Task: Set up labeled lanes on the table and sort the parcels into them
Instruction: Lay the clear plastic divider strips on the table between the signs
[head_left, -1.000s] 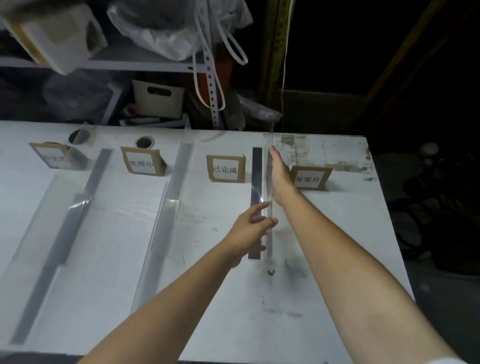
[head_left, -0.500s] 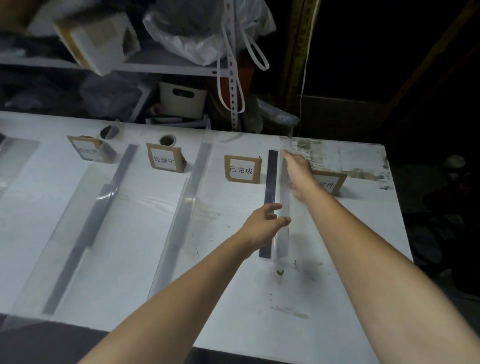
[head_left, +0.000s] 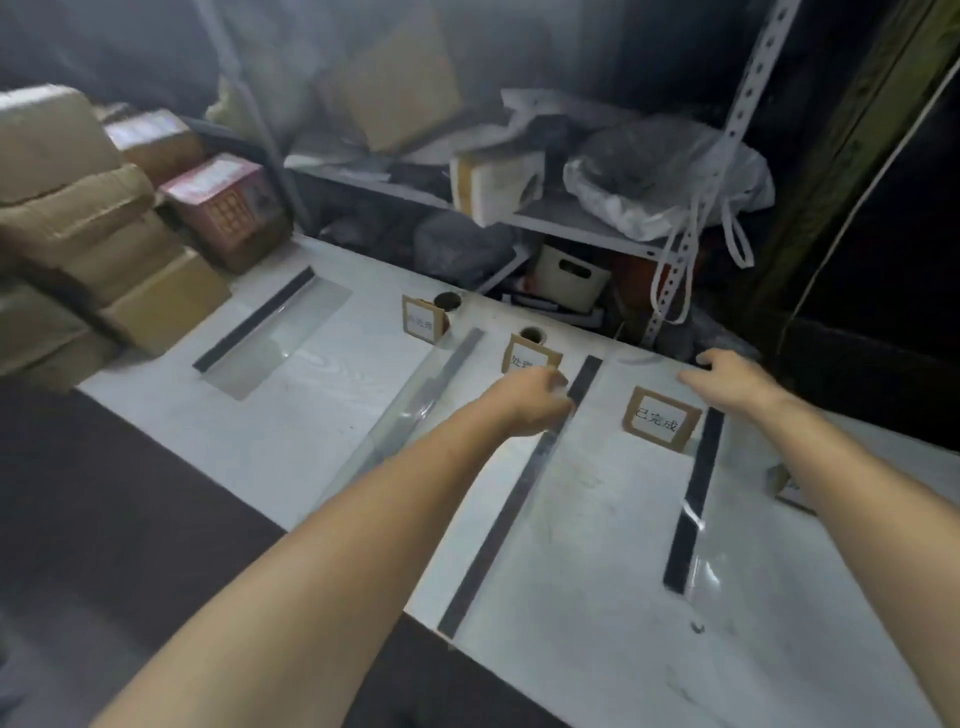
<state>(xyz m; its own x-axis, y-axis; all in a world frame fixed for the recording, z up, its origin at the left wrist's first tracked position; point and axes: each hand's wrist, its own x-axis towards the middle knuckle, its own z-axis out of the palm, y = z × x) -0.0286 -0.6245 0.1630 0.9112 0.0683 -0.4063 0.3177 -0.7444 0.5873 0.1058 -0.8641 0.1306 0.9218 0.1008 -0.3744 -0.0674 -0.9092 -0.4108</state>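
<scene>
Cardboard label half hidden behind blurred left hand.

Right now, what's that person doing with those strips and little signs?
A person is setting up lanes on a white table. The left hand is at a clear divider with a dark strip; whether it grips it is unclear. The right hand reaches near a paper sign, holding nothing. The parcels sit stacked at the left, unsorted.

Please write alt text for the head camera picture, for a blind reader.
A left hand and a right hand reach across a white table split into lanes by clear dividers on dark strips, with cardboard label cards. Parcels are stacked at its far left; cluttered shelves stand behind.
</scene>
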